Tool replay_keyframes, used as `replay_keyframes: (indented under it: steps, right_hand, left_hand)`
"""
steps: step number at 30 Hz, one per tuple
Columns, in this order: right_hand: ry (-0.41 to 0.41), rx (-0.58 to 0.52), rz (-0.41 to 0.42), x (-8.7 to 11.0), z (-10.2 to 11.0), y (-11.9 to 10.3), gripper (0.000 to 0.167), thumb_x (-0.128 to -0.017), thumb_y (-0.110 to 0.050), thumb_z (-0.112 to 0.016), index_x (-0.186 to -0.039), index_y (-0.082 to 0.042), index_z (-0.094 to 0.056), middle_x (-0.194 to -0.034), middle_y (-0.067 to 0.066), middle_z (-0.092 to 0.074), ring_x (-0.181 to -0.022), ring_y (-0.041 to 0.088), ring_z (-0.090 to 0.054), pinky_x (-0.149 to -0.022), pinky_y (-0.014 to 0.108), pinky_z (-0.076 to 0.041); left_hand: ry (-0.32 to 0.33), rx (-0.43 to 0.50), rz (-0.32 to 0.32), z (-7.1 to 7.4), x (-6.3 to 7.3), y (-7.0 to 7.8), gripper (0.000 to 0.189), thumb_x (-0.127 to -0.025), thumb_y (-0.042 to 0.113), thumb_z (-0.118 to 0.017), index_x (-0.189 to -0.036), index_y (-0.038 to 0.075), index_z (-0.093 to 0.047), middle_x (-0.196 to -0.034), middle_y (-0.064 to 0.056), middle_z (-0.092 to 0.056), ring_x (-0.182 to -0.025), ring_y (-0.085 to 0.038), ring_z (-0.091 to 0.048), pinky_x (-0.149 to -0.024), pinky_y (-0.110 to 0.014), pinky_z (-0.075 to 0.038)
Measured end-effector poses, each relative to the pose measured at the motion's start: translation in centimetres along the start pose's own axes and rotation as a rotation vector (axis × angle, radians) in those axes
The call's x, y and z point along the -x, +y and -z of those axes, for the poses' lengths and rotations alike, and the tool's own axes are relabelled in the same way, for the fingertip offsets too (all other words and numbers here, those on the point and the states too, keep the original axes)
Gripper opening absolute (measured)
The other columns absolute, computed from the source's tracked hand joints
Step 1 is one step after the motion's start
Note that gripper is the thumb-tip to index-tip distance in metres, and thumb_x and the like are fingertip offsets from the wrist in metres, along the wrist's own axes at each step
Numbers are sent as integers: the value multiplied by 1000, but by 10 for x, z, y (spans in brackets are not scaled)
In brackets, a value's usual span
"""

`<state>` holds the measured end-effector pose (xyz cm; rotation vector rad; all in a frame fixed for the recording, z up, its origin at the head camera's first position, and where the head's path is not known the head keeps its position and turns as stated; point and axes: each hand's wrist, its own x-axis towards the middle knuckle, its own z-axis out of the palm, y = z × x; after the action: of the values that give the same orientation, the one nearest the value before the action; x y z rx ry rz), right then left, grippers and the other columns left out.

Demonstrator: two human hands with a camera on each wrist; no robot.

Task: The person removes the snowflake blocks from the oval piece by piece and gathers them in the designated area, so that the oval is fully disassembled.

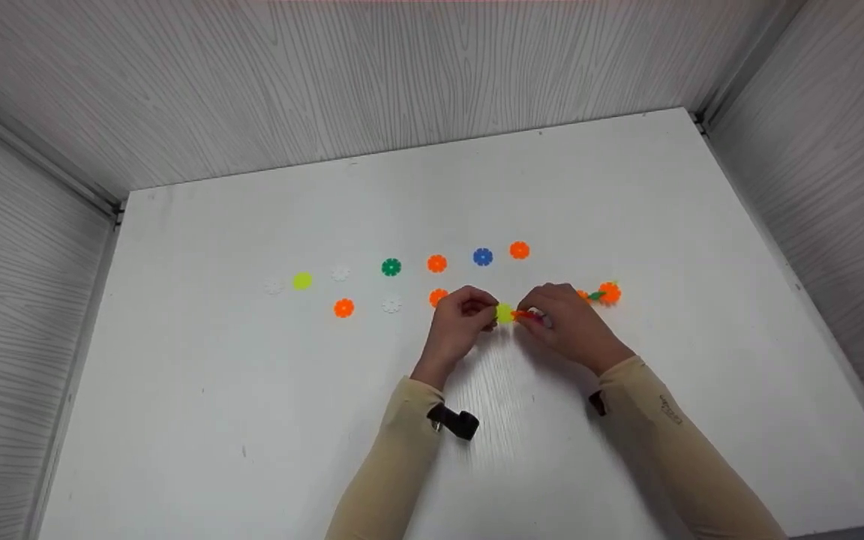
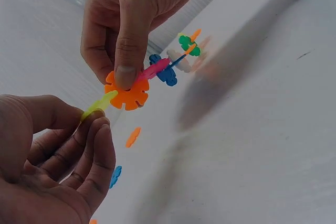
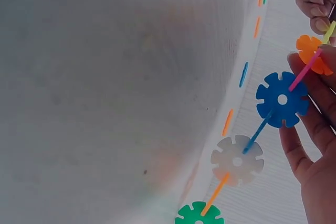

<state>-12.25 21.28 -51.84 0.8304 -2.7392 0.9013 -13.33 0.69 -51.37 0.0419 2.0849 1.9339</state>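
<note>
My left hand (image 2: 52,161) pinches the yellow disc (image 2: 98,106), my right hand (image 2: 131,19) grips the orange disc (image 2: 127,92) on the chain; misaligned slots could pop apart.

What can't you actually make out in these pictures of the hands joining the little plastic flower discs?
- Head view: the chain of discs is mostly hidden under the right hand; its pieces are too small to count.
- Left wrist view: the yellow-green disc is half covered by the left hand; loose discs beyond are blurred.
- Right wrist view: the green disc is cut off by the bottom edge; the discs on the table show only edge-on.
</note>
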Motion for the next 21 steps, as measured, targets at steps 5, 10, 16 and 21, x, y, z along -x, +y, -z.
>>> replay_keyframes:
  steps: [5,10,16,21]
  right_hand:
    - [25,-8,27,-1,0,0,10,-87,-7,-75,-96,-7,-71,-92,4,-67,-86,23,-58,-85,39,-47]
    - [20,44,44,-1,-3,1,11,-87,-7,-75,-96,-7,-70,-92,4,-65,-86,23,-57,-83,39,-48]
    - [-6,89,24,-2,-2,-2,9,-88,-8,-72,-96,-8,-70,-94,4,-63,-89,24,-55,-83,38,-48]
    - [7,109,43,-3,-3,-1,8,-87,-9,-73,-95,-8,-71,-93,4,-62,-87,25,-54,-84,38,-47]
  left_hand:
    - [15,-28,-20,-2,0,0,11,-94,6,-65,-105,5,-68,-91,-5,-66,-78,-22,-63,-75,-28,-57]
    - [-6,3,12,-5,2,1,17,-94,4,-62,-110,1,-65,-89,-9,-65,-76,-25,-66,-74,-30,-58]
    - [-3,83,47,-7,2,0,14,-92,2,-67,-106,3,-66,-94,-12,-64,-81,-30,-68,-75,-33,-59]
    - [15,129,29,-7,1,-3,14,-89,-1,-68,-103,2,-68,-98,-13,-63,-83,-30,-68,-76,-33,-59]
